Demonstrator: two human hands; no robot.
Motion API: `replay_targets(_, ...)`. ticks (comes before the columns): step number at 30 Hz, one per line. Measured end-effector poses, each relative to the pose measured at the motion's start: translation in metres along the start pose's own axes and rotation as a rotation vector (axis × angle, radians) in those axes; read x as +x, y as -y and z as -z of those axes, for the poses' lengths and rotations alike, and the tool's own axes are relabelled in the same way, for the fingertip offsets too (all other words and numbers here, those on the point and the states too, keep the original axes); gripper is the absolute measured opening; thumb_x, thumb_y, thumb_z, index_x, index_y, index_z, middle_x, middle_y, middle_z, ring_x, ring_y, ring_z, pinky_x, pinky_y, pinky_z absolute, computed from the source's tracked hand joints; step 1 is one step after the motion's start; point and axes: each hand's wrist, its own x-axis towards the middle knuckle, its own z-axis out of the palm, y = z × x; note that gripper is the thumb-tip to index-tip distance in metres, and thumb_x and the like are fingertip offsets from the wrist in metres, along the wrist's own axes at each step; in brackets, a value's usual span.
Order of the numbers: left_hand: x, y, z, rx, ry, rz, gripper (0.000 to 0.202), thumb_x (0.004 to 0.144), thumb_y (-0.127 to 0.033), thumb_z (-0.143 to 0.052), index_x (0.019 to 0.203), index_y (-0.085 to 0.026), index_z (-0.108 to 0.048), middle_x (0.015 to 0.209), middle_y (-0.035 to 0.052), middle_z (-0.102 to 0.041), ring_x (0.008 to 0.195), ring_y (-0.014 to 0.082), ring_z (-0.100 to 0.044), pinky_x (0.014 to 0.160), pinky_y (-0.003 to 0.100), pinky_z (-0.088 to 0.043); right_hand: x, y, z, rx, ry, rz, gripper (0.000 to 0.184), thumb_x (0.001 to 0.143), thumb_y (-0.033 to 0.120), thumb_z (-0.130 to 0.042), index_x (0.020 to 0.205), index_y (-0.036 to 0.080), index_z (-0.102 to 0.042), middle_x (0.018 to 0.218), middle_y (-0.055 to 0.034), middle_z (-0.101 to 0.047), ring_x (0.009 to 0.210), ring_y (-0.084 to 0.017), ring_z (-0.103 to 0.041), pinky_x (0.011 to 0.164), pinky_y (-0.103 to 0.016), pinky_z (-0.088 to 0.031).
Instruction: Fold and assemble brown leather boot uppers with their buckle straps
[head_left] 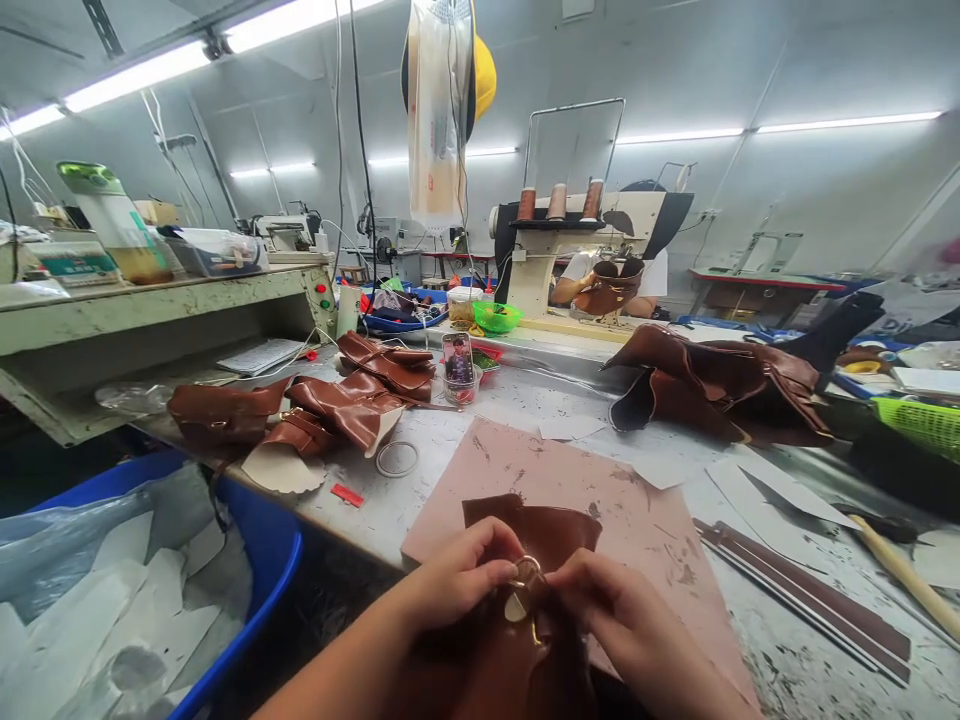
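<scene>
In the head view, a brown leather piece (544, 530) lies over the front of a pinkish work board and runs down towards me. A gold-coloured metal ring (529, 569) sits on it, with a round gold tab (515, 608) just below and a thin curved gold part (535, 630) lower down. My left hand (469, 570) is closed, thumb and forefinger pinching the ring's left side. At the ring's right, my right hand (600, 590) is closed on brown leather. Its fingertips partly hide what they grip.
Brown leather bags (322, 400) are heaped at the left, and more leather pieces (720, 385) at the right. A blue bin (289, 560) with scraps stands at lower left. Ahead are a phone (458, 360) and a sewing machine (536, 270). A wooden-handled tool (907, 575) and strips (810, 600) lie right.
</scene>
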Motion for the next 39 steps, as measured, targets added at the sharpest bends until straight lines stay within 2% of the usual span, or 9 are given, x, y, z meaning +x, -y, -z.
replay_targets(7,0.024,0.000,-0.004,-0.148,0.078,0.052,0.026,0.067,-0.033,-0.066,0.080,-0.016,-0.052,0.073,-0.0029,-0.053,0.061,0.0081,-0.045,0.055,0.020,-0.034,0.001,-0.004,-0.004,-0.124,-0.186,0.095,0.016,0.083,0.022,-0.045,0.085,0.022,-0.062,0.077,-0.0024,-0.070,0.068,-0.017,-0.066,0.062,-0.026,-0.052)
replay_targets(10,0.027,-0.003,-0.006,-0.231,0.032,0.156,0.035,0.059,-0.038,-0.070,0.079,-0.015,-0.053,0.067,-0.0034,-0.053,0.050,0.0054,-0.039,0.045,0.019,-0.026,0.002,-0.014,-0.008,-0.078,-0.241,0.109,0.017,0.085,0.029,-0.048,0.082,0.021,-0.063,0.076,-0.0036,-0.069,0.068,-0.017,-0.065,0.063,-0.026,-0.053)
replay_targets(14,0.026,-0.009,-0.011,-0.254,-0.004,0.235,0.036,0.055,-0.037,-0.070,0.080,-0.013,-0.058,0.066,-0.0023,-0.056,0.047,0.0047,-0.040,0.045,0.020,-0.025,0.001,-0.020,-0.013,0.029,-0.302,0.169,0.025,0.086,0.035,-0.049,0.070,0.020,-0.061,0.068,-0.0025,-0.065,0.062,-0.015,-0.062,0.057,-0.023,-0.052)
replay_targets(17,0.024,-0.012,-0.011,-0.234,0.022,0.230,0.029,0.056,-0.033,-0.070,0.075,-0.014,-0.060,0.065,-0.0028,-0.056,0.051,0.0060,-0.044,0.047,0.020,-0.028,-0.001,-0.015,-0.009,0.046,-0.231,0.151,0.023,0.087,0.031,-0.047,0.071,0.020,-0.060,0.070,-0.0017,-0.065,0.062,-0.014,-0.062,0.058,-0.023,-0.051)
replay_targets(21,0.022,-0.012,-0.012,-0.254,-0.009,0.226,0.025,0.054,-0.030,-0.071,0.069,-0.013,-0.061,0.061,-0.0025,-0.057,0.053,0.0067,-0.046,0.049,0.019,-0.028,-0.001,0.000,0.003,-0.011,-0.007,0.009,0.012,0.079,0.021,-0.051,0.086,0.021,-0.060,0.078,-0.0013,-0.067,0.069,-0.015,-0.062,0.062,-0.024,-0.050)
replay_targets(25,0.020,-0.011,-0.015,-0.331,-0.007,0.193,0.026,0.051,-0.029,-0.075,0.066,-0.012,-0.063,0.061,-0.0012,-0.059,0.055,0.0080,-0.049,0.053,0.020,-0.032,0.001,0.013,0.010,-0.041,0.117,-0.169,0.009,0.074,0.017,-0.054,0.079,0.021,-0.061,0.075,0.0011,-0.067,0.070,-0.015,-0.062,0.065,-0.024,-0.047)
replay_targets(29,0.020,-0.009,-0.013,-0.308,0.055,0.129,0.028,0.056,-0.035,-0.074,0.069,-0.013,-0.062,0.065,-0.0001,-0.060,0.060,0.0101,-0.051,0.058,0.022,-0.037,0.002,0.019,0.005,-0.132,0.069,-0.217,0.008,0.075,0.015,-0.052,0.075,0.021,-0.057,0.074,0.0020,-0.065,0.070,-0.014,-0.060,0.064,-0.023,-0.044)
replay_targets(32,0.021,-0.010,-0.009,-0.172,0.118,0.111,0.026,0.059,-0.033,-0.071,0.071,-0.013,-0.059,0.067,-0.0004,-0.057,0.063,0.0117,-0.050,0.060,0.023,-0.038,0.001,0.019,-0.002,-0.150,0.040,-0.229,0.009,0.075,0.014,-0.049,0.072,0.021,-0.052,0.069,0.0029,-0.062,0.065,-0.013,-0.057,0.060,-0.023,-0.041)
replay_targets(39,0.022,-0.017,-0.006,0.129,0.194,0.041,0.007,0.070,-0.020,-0.058,0.075,-0.016,-0.056,0.070,-0.0033,-0.052,0.069,0.0113,-0.049,0.067,0.023,-0.038,-0.004,0.016,0.001,0.091,0.075,-0.245,0.007,0.074,0.021,-0.047,0.080,0.021,-0.052,0.073,0.0008,-0.060,0.071,-0.015,-0.057,0.065,-0.026,-0.043)
